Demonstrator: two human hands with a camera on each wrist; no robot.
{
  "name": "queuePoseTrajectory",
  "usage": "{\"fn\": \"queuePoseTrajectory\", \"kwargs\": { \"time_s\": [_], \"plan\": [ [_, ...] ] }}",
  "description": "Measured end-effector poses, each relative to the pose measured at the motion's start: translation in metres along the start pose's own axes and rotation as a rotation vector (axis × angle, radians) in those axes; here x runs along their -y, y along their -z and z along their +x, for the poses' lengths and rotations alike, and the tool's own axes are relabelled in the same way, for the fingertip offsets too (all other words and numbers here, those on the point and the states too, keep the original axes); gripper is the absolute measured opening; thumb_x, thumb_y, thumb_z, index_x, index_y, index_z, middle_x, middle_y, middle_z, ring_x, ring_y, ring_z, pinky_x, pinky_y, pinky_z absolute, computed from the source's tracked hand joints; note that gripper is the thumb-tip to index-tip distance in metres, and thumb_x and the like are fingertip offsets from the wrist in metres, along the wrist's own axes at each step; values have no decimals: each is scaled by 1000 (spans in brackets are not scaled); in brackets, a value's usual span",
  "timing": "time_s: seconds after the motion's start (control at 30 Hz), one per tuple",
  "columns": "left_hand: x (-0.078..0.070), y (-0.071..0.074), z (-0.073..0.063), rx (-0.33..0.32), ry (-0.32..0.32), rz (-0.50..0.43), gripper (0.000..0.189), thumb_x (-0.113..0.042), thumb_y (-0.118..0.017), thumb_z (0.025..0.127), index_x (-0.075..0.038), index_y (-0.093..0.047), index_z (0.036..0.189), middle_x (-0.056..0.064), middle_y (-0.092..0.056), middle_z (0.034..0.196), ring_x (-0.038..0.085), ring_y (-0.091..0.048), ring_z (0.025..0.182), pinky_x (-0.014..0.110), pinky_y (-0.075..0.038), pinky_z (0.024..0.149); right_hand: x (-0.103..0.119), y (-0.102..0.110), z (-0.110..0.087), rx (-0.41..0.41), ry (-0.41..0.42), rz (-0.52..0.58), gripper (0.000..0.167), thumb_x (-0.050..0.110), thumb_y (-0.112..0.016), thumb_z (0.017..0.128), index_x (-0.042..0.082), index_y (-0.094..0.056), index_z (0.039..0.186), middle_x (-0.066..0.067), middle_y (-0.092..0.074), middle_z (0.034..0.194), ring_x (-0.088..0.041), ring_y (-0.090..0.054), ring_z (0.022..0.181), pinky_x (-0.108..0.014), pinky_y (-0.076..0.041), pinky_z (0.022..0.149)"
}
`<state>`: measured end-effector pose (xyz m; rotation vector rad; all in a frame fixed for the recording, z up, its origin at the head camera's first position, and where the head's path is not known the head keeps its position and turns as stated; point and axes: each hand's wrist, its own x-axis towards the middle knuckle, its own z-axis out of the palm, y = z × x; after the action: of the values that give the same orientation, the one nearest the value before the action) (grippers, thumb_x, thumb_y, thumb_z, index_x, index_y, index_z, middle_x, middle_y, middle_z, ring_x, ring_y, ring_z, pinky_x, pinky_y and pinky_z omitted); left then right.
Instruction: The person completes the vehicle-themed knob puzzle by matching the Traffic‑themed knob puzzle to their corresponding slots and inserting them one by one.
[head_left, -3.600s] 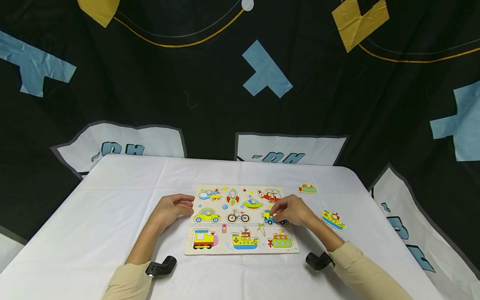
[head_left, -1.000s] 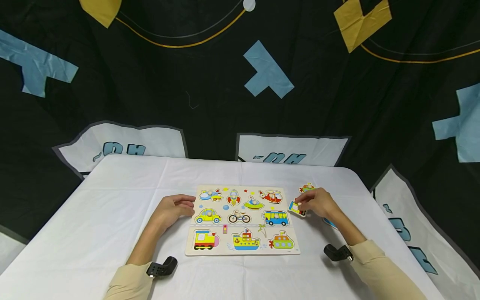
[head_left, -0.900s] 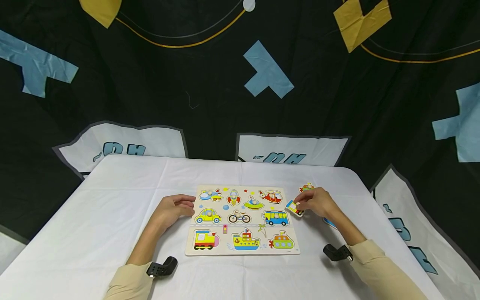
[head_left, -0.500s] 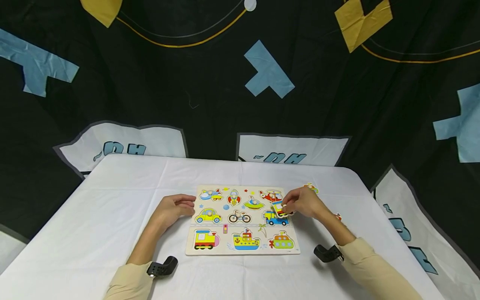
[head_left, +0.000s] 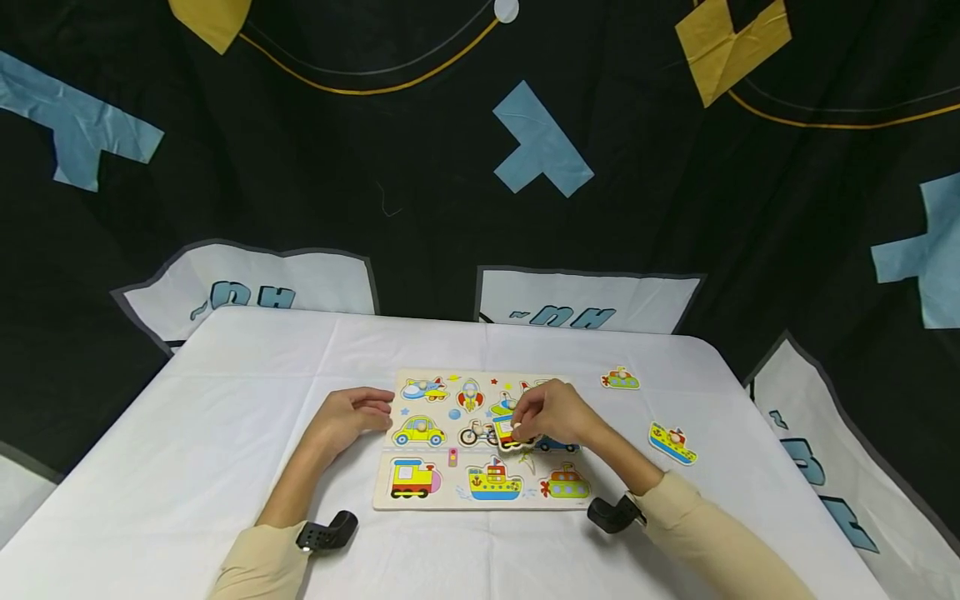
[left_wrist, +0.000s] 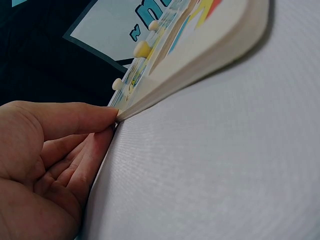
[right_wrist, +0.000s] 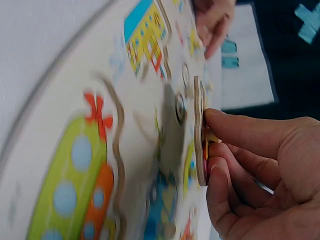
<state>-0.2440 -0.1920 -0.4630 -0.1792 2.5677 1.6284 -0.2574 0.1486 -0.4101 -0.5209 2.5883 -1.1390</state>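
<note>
In the head view, a wooden peg puzzle board (head_left: 382,500) with vehicle pictures lies on the table. My right hand (head_left: 553,412) pinches a train puzzle piece (head_left: 506,433) by its knob above the middle of the board, beside the bicycle (head_left: 472,433). The right wrist view shows the train piece (right_wrist: 200,135) edge-on, raised off the board. At the board's left edge, my left hand (head_left: 348,421) holds it with thumb and fingertips (left_wrist: 107,116). The bottom row has knobless pictures of a train (head_left: 412,479), a ship (head_left: 495,482) and a submarine (head_left: 565,483).
On the white tablecloth (head_left: 225,417), right of the board, lie a loose submarine piece (head_left: 621,379) and a loose ship piece (head_left: 672,442). The plane (head_left: 424,390), rocket (head_left: 470,396) and car (head_left: 418,430) sit in the board. A black patterned cloth (head_left: 420,192) hangs behind.
My right hand has carried the train piece left from beside the board, over the bus, to the board's middle. The loose ship piece shows fully again. My left hand has stayed put.
</note>
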Motion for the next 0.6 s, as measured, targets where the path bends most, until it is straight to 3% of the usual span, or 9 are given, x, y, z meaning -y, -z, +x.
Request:
{"fn": "queuePoseTrajectory", "kwargs": {
  "time_s": [0.6],
  "plan": [
    [-2,0,0,4,11,-23,46,-7,-78,82,-4,-69,127,8,-74,104,14,-67,89,23,-49,79,44,-63,16,142,54,13,14,14,-89,76,16,-74,78,3,-65,62,-10,-56,59,-26,-41,58]
  ]
}}
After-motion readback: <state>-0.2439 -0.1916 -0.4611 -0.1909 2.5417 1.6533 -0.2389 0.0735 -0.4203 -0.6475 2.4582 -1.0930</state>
